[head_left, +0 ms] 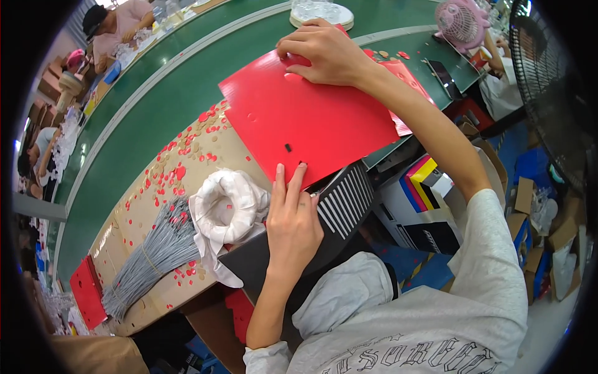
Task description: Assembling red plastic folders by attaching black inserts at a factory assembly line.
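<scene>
A red plastic sheet [311,118] with small holes lies tilted in front of me, partly over a black box [339,209] with white stripes. My right hand [327,53] is at its far edge, fingers bent and closed on the sheet near a round cut mark. Along the near edge, my left hand [291,218] has two fingers stretched out flat on the sheet, beside a small dark slot. The left thumb is mostly hidden. More red sheets [408,81] lie beneath and to the right of this one.
To the left are a white cloth-wrapped ring [224,206], a bundle of grey ties [156,252] and scattered red and brown discs [180,171] on cardboard. A green conveyor [149,81] curves behind. A black fan [545,81] stands right; a phone [443,78] lies near it. Other people sit beyond.
</scene>
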`<action>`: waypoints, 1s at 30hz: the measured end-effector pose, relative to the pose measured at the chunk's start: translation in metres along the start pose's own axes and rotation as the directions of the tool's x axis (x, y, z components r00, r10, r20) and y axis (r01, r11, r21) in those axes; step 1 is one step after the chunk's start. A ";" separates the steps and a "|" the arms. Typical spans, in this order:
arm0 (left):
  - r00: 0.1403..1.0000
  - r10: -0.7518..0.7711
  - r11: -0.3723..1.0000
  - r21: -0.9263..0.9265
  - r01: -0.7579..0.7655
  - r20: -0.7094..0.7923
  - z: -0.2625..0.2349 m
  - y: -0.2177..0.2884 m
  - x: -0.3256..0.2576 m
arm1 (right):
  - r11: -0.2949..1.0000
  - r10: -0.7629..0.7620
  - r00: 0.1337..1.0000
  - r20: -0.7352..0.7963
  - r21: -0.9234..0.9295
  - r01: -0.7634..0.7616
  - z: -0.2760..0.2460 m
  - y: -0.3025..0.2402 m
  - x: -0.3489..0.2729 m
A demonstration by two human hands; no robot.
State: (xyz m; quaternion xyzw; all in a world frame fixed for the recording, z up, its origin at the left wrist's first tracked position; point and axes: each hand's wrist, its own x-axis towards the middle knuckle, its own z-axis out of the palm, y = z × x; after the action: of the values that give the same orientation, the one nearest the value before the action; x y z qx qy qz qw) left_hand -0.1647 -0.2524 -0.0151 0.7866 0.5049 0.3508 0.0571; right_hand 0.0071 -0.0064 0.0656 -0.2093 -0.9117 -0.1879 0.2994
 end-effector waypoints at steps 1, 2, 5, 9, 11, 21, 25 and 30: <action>1.000 -0.004 1.000 0.001 0.004 -0.001 -0.003 0.000 -0.001 | 1.000 0.006 1.000 -0.006 -0.009 -0.006 -0.005 0.000 -0.001; 1.000 0.007 1.000 0.003 -0.007 0.001 -0.005 -0.001 -0.004 | 0.996 0.086 0.996 0.031 0.011 -0.086 -0.010 -0.003 -0.002; 1.000 0.019 0.991 -0.128 -0.022 -0.022 -0.008 0.001 -0.012 | 0.975 0.220 0.974 0.044 -0.021 -0.220 -0.025 0.022 -0.022; 0.999 -0.020 0.986 -0.166 0.012 -0.046 -0.027 0.011 -0.022 | 0.921 0.388 0.920 0.046 0.001 -0.389 -0.046 0.103 -0.082; 0.994 -0.069 0.981 -0.188 0.052 -0.086 -0.039 0.011 -0.024 | 0.864 0.497 0.859 0.120 0.024 -0.503 -0.045 0.136 -0.115; 0.940 -0.338 0.931 -0.158 0.328 -0.042 -0.069 -0.007 -0.011 | 0.590 0.719 0.525 0.455 -0.001 -0.807 -0.009 0.116 -0.173; 0.931 -0.349 0.923 -0.208 0.322 -0.104 -0.086 -0.003 0.007 | 0.846 0.514 0.856 0.063 0.127 -0.517 -0.007 0.070 -0.123; 0.932 -0.340 0.926 -0.218 0.309 -0.124 -0.100 -0.018 0.028 | 0.747 0.227 0.968 0.107 0.619 -0.243 -0.022 -0.065 -0.024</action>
State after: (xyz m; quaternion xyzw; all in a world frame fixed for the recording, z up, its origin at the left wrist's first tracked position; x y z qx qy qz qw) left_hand -0.2321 -0.2466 0.0657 0.6517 0.5946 0.4461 0.1506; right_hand 0.0032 -0.0782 0.0529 -0.2129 -0.8919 0.1681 0.3619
